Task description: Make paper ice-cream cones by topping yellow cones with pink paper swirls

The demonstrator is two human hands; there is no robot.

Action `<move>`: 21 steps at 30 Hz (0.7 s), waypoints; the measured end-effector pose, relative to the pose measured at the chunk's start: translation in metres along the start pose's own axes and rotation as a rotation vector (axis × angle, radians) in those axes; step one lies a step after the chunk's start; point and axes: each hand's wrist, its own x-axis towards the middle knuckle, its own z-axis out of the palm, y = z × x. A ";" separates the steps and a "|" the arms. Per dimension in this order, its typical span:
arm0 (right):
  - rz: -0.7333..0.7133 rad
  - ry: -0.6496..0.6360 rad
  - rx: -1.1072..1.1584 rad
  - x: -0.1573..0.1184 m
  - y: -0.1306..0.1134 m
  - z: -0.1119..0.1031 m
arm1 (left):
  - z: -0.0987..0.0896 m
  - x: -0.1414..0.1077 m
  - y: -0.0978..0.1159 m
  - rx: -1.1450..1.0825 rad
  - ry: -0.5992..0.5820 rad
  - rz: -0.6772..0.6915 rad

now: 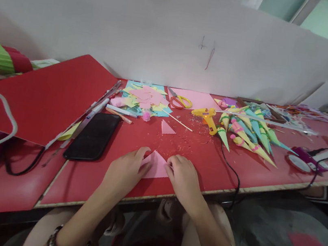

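Note:
A pink paper piece (156,168) with a pointed top lies on the red table near its front edge. My left hand (128,169) holds its left side, fingers curled at the edge. On the opposite side, my right hand (183,176) grips the paper between thumb and fingers. Just beyond them lies a small pink folded triangle (167,128). Farther back are a thin wooden stick (181,122), a pink pompom (146,116) and a heap of pink, yellow and blue paper pieces (147,97).
A black phone (92,137) lies left of my hands, near a large red sheet (51,94). Scissors (181,100), a yellow glue gun (206,117) and paper cones (252,132) lie behind and right. The glue gun's cord (232,170) hangs over the front edge.

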 end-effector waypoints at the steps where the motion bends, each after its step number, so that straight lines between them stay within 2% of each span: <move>1: -0.004 0.000 -0.023 0.001 -0.001 0.000 | 0.002 0.000 0.001 0.027 0.027 0.027; 3: -0.009 -0.004 -0.061 0.003 -0.001 0.000 | 0.005 0.000 0.002 0.081 0.057 0.086; 8: 0.002 -0.030 -0.125 0.008 -0.004 -0.004 | 0.005 0.000 0.003 0.168 0.020 0.146; 16: 0.020 -0.074 -0.140 0.014 -0.005 -0.004 | 0.010 -0.003 0.002 0.121 0.110 0.144; 21: -0.001 -0.029 -0.066 0.010 -0.004 -0.003 | 0.015 -0.004 0.001 0.116 0.138 0.102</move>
